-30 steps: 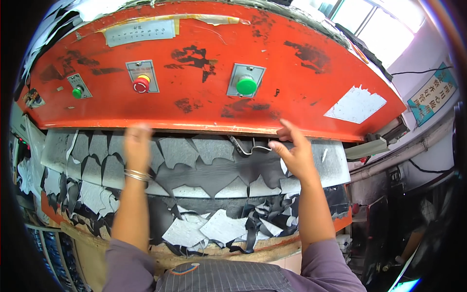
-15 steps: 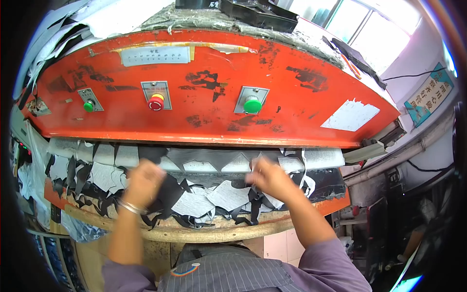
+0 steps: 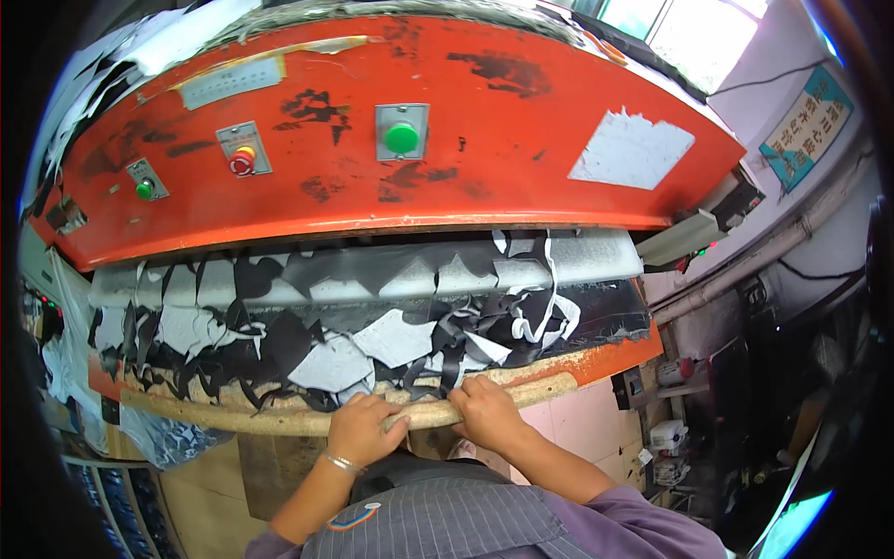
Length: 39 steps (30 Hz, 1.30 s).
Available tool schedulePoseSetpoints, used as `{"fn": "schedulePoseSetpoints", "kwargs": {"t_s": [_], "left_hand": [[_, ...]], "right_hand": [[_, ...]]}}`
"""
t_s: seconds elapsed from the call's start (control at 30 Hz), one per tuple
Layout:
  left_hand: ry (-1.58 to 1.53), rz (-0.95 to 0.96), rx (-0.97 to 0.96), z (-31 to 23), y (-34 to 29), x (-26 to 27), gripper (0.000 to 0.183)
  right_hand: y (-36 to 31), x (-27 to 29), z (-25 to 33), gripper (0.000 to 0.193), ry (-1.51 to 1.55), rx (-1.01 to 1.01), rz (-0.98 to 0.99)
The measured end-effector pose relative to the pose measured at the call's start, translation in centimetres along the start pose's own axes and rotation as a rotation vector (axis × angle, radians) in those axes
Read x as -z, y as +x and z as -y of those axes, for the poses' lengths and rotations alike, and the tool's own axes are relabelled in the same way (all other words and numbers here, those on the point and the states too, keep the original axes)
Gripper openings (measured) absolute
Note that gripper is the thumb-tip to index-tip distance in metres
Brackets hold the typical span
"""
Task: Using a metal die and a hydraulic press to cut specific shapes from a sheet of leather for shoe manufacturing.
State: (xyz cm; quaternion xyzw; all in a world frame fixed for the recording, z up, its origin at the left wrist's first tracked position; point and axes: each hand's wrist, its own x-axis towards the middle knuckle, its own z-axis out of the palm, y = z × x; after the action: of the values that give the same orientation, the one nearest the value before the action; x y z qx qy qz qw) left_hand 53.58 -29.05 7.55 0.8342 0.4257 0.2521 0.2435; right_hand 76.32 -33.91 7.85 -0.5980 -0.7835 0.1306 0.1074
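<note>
A worn, tan rounded rail (image 3: 261, 421) runs along the front of a red machine. My left hand (image 3: 366, 430), with a bracelet on its wrist, is wrapped over the middle of this rail, thumb toward the right. Farther right, my right hand (image 3: 488, 413) closes over the same rail. Just beyond my hands, light grey cut pieces (image 3: 396, 337) lie tangled with black scraps (image 3: 284, 347) on the machine bed. A dark sheet (image 3: 363, 265) with angular cut-outs stretches behind them, partly under the machine's front. A narrow white strip (image 3: 557, 317) hangs in a loop at the right.
The red front panel (image 3: 503, 177) carries a large green button (image 3: 401, 139), a red emergency-stop button (image 3: 242, 161) and a smaller green button (image 3: 145, 190). Clear plastic bags (image 3: 172, 440) hang at the left. A pipe (image 3: 708, 289) runs along the right wall.
Both hands have come down and back from above the cut pieces onto the front rail. Some scraps have shifted in the pile. The head view has turned, moving the panel left and up.
</note>
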Motion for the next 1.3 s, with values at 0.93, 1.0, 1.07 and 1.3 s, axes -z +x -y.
{"fn": "schedulePoseSetpoints", "kwargs": {"t_s": [0.93,1.0,1.07,1.3], "left_hand": [[-0.661,0.144,0.139,8.0,32.2,-4.5,0.065],[-0.837,0.188,0.413,8.2,32.0,-4.8,0.025],[-0.713,0.144,0.397,6.2,31.3,-6.5,0.015],[-0.384,0.668,-0.145,-1.3,22.5,-6.7,0.019]], "right_hand": [[22.9,9.3,-17.2,0.067,0.658,0.212,0.038],[21.7,9.5,-17.1,0.063,0.773,0.154,0.034],[21.1,9.3,-19.0,0.054,0.811,-0.017,-0.082],[24.0,11.4,-26.1,0.067,0.595,-0.620,-0.314]]}}
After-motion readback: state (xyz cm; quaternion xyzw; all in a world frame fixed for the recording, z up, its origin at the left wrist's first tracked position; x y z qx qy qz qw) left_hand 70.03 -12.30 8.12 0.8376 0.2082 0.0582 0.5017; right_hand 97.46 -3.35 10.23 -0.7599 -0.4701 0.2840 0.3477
